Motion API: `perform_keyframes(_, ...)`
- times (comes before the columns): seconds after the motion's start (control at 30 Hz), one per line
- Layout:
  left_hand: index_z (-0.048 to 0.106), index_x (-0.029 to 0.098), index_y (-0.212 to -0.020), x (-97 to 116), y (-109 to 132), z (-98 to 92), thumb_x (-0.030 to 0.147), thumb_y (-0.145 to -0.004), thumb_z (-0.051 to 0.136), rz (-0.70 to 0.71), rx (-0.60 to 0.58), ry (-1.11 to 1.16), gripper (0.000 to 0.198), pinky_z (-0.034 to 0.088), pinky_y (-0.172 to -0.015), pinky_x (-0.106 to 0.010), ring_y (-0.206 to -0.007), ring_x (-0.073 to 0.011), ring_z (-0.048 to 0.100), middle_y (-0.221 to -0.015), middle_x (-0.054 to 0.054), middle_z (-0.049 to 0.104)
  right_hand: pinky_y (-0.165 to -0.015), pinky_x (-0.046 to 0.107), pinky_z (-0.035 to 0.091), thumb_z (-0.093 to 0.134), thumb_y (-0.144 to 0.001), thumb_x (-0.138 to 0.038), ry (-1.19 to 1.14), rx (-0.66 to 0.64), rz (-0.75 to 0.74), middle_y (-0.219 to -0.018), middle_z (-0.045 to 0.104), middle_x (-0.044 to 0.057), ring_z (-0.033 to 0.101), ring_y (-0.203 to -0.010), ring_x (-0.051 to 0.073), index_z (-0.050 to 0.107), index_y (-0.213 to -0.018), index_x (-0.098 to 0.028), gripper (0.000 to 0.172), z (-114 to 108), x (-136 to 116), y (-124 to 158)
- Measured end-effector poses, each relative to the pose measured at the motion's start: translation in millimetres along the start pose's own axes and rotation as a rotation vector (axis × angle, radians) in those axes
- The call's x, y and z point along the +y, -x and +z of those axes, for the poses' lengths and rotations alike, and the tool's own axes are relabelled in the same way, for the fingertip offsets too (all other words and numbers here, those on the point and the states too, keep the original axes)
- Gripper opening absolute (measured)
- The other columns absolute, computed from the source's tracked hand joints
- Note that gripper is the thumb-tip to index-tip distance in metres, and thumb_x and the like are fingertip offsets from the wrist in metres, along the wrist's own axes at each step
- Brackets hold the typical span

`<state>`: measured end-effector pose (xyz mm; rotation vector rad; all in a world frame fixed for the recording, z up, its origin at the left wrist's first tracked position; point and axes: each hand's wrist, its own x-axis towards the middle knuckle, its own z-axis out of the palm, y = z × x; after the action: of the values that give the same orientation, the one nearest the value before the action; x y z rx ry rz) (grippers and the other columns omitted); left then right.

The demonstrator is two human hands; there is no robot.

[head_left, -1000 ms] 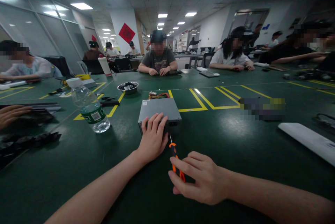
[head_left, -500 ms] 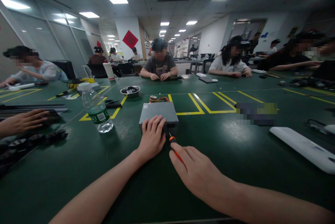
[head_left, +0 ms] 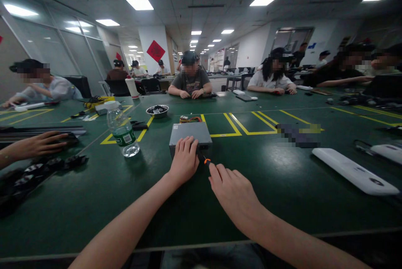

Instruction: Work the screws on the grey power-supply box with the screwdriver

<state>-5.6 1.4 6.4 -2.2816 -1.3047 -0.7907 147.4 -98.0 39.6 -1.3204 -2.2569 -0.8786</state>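
A grey metal computer power supply unit (head_left: 190, 132) sits on the green table in front of me, with colored wires (head_left: 191, 119) behind it. My left hand (head_left: 184, 160) grips its near edge, fingers laid over the top and the thumb side against the front face. My right hand (head_left: 234, 189) is closed around a screwdriver (head_left: 207, 161) with an orange and black handle. Its thin shaft points at the unit's front face, just right of my left hand. Whether the tip touches a screw is too small to tell.
A water bottle (head_left: 124, 133) stands left of the unit, with a metal bowl (head_left: 157, 111) of small dark parts behind it. Another person's hand (head_left: 47, 144) rests on dark parts at far left. A white device (head_left: 354, 172) lies at right. Other people sit around the table.
My right hand has moved slightly up, and the screwdriver is closer to the unit's front face with less of its handle showing. My left hand keeps its place on the unit. The view has tilted and shifted.
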Motion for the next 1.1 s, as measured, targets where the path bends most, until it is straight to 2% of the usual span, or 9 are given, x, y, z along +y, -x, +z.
perform_keyframes(0.1, 0.044, 0.012, -0.12, 3.2, -1.9, 0.7, 0.019, -0.079, 0.045, -0.031, -0.004, -0.024, 0.042, 0.032, -0.098, -0.047, -0.116, -0.029, 0.04, -0.123, -0.015, 0.047, -0.058, 0.031, 0.042, 0.035, -0.081, 0.0, 0.02, 0.011, 0.005, -0.093, 0.062, 0.014, 0.058, -0.07, 0.02, 0.054, -0.107, -0.006, 0.033, 1.0, -5.1, 2.7)
perform_keyframes(0.3, 0.043, 0.011, -0.121, 3.2, 0.3, -0.1, 0.018, -0.079, 0.045, -0.03, 0.0, -0.022, 0.043, 0.03, -0.1, -0.046, -0.119, -0.0283, 0.038, -0.125, -0.015, 0.045, -0.05, 0.026, 0.045, 0.043, -0.086, -0.017, -0.14, -0.041, 0.187, -0.074, 0.061, 0.007, 0.06, -0.06, 0.017, 0.055, -0.099, -0.011, 0.019, 5.0, -9.5, -0.4)
perform_keyframes(0.47, 0.041, 0.011, -0.124, 0.6, 2.8, -0.6, 0.018, -0.08, 0.045, -0.01, 0.017, 0.005, 0.045, 0.03, -0.101, -0.046, -0.121, -0.0272, 0.036, -0.127, -0.015, 0.044, -0.045, 0.024, 0.046, 0.042, -0.088, -0.022, -0.262, -0.106, 0.284, -0.08, 0.065, 0.009, 0.065, -0.061, 0.018, 0.051, -0.108, -0.011, 0.024, 9.6, -19.5, 1.0)
perform_keyframes(0.63, 0.04, 0.01, -0.125, 1.1, 3.6, 1.4, 0.018, -0.08, 0.045, -0.004, 0.027, 0.003, 0.047, 0.029, -0.102, -0.046, -0.123, -0.0273, 0.035, -0.128, -0.016, 0.044, -0.051, 0.027, 0.05, 0.047, -0.084, -0.019, -0.385, -0.161, 0.318, -0.094, 0.066, 0.014, 0.067, -0.07, 0.021, 0.044, -0.116, -0.01, 0.034, 17.4, -30.5, 5.1)
perform_keyframes(0.8, 0.038, 0.01, -0.128, 1.2, 5.2, 2.9, 0.019, -0.08, 0.044, -0.006, 0.014, -0.007, 0.049, 0.026, -0.105, -0.045, -0.125, -0.0275, 0.032, -0.131, -0.016, 0.041, -0.055, 0.028, 0.052, 0.041, -0.087, -0.022, -0.619, -0.179, 0.477, -0.083, 0.067, 0.007, 0.066, -0.066, 0.019, 0.042, -0.116, -0.014, 0.03, 17.2, -25.0, 5.8)
perform_keyframes(0.9, 0.034, 0.01, -0.131, 1.4, 5.9, 3.0, 0.02, -0.08, 0.044, -0.003, 0.021, -0.01, 0.053, 0.027, -0.104, -0.047, -0.126, -0.0279, 0.031, -0.133, -0.016, 0.04, -0.058, 0.028, 0.052, 0.039, -0.088, -0.024, -0.666, -0.13, 0.491, -0.086, 0.064, 0.007, 0.065, -0.069, 0.018, 0.044, -0.113, -0.016, 0.027, 16.3, -20.1, 5.1)
perform_keyframes(1.0, 0.031, 0.009, -0.133, 1.6, 6.3, 3.0, 0.02, -0.08, 0.044, 0.002, 0.016, -0.015, 0.055, 0.028, -0.104, -0.047, -0.127, -0.0283, 0.031, -0.134, -0.016, 0.039, -0.056, 0.027, 0.052, 0.036, -0.088, -0.024, -0.583, -0.026, 0.433, -0.091, 0.057, 0.01, 0.064, -0.07, 0.017, 0.049, -0.109, -0.015, 0.026, 18.0, -20.0, 4.2)
perform_keyframes(1.1, 0.032, 0.01, -0.132, 1.3, 6.8, 3.1, 0.02, -0.081, 0.043, 0.005, 0.008, -0.013, 0.054, 0.028, -0.104, -0.047, -0.127, -0.0284, 0.031, -0.134, -0.016, 0.039, -0.05, 0.024, 0.05, 0.031, -0.09, -0.024, -0.494, 0.058, 0.367, -0.086, 0.054, 0.009, 0.061, -0.063, 0.015, 0.053, -0.106, -0.014, 0.029, 20.6, -22.2, 3.1)
